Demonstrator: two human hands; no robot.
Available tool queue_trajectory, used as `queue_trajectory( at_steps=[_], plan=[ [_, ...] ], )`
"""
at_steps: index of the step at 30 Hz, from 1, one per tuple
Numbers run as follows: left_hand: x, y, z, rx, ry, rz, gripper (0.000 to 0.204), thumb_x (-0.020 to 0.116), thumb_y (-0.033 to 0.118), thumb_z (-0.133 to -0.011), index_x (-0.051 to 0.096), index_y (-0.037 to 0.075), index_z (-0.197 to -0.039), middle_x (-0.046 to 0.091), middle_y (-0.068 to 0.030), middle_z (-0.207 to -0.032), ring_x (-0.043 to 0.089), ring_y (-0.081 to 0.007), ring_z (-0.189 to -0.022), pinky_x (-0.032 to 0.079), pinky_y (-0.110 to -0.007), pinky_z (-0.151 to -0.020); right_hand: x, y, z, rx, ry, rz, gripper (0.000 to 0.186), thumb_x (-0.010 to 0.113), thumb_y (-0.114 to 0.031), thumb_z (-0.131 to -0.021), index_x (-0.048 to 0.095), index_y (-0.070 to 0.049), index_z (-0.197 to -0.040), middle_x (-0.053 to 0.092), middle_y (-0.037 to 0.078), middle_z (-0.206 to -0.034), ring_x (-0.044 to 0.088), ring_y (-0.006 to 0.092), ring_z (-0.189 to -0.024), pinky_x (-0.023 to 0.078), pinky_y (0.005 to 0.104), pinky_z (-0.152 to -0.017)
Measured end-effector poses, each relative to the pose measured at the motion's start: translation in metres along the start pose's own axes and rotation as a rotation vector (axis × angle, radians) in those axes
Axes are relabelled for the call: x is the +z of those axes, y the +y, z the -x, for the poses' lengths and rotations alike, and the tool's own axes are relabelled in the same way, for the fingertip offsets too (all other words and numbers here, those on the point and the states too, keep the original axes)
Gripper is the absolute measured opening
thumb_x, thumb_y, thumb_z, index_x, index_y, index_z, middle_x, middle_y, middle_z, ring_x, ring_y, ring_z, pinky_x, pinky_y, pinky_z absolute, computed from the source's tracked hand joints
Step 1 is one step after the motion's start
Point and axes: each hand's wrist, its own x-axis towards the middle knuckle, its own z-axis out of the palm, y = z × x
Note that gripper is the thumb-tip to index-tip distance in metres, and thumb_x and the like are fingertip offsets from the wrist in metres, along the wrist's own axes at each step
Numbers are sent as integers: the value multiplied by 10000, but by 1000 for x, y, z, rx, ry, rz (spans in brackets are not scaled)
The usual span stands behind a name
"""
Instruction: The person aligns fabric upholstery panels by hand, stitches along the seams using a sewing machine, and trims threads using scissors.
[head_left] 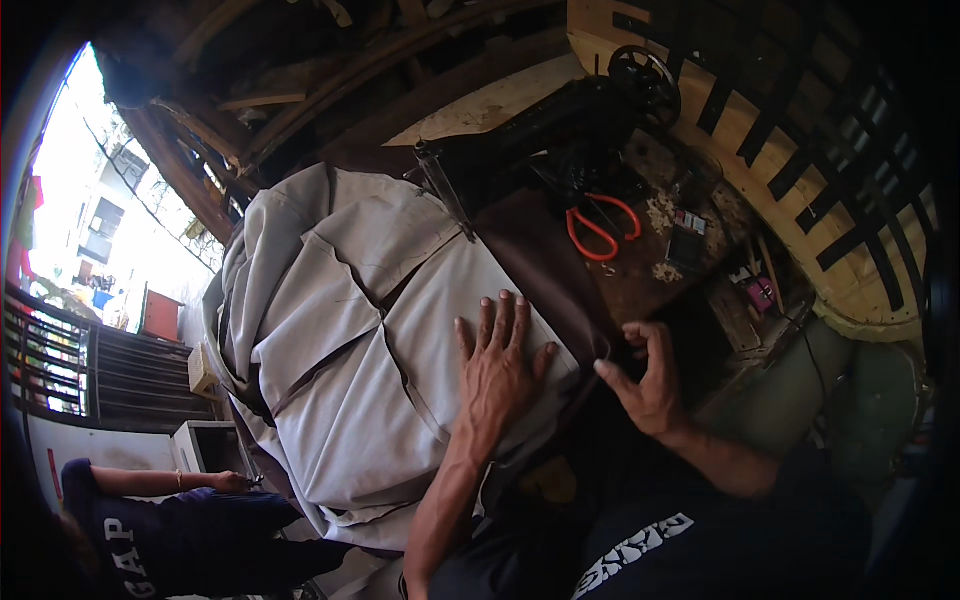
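A large, pale grey piece of cloth (420, 350) with folds and seams lies bunched over the sewing table. Dark maroon-brown material (530, 245) is joined along its right side. My left hand (495, 375) rests flat on the pale cloth with its fingers spread. At the brown material's right edge, my right hand (655, 390) has its fingers curled and its thumb against the edge, gripping it. A black sewing machine (530, 130) stands beyond my hands, its needle end (455, 205) over the join between the two materials.
Orange-handled scissors (600, 235) and a small dark box (686, 245) lie on the worn wooden tabletop (640, 285), right of the machine. The machine's handwheel (645, 85) is at the far right. Another person's arm (165, 480) shows at lower left. A webbed wooden frame (800, 180) leans at right.
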Motion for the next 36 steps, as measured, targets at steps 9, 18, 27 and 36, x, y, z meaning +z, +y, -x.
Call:
queue_trajectory(
  at_steps=[9, 18, 27, 36],
  plan=[
    [-5, 18, 5, 31, -46, 1, 724, 572, 528, -1020, 408, 199, -1644, 332, -162, -1711, 238, -379, -1606, 122, -588, -1300, 6, 28, 15, 379, -327, -798, 369, 656, -296, -1050, 686, 5, -1260, 749, 28, -1036, 659, 77, -976, 529, 278, -898],
    [-12, 15, 4, 108, -108, -7, 731, 595, 605, -995, 425, 291, -1634, 319, -117, -1724, 207, -411, -1607, 115, -646, -1285, -15, -13, -13, -40, -120, 14, 348, 695, -247, -1003, 645, 33, -1203, 697, 129, -847, 718, 320, -821, 586, 399, -733],
    [-7, 12, 2, 128, -106, -17, 687, 578, 603, -1002, 525, 226, -1574, 422, -121, -1667, 221, -423, -1599, 104, -647, -1288, 91, 8, -157, -420, -163, 478, 559, 474, -431, -1093, 548, -67, -1512, 482, 173, -1608, 363, 372, -1543, 239, 560, -1275],
    [-11, 11, 6, 99, -82, -19, 721, 551, 603, -1020, 383, 298, -1651, 340, -82, -1718, 229, -413, -1600, 115, -646, -1288, 107, -14, -283, -479, -283, 735, 511, 501, -360, -1084, 548, -52, -1489, 542, 176, -1541, 494, 386, -1438, 351, 568, -1216]
  ],
)
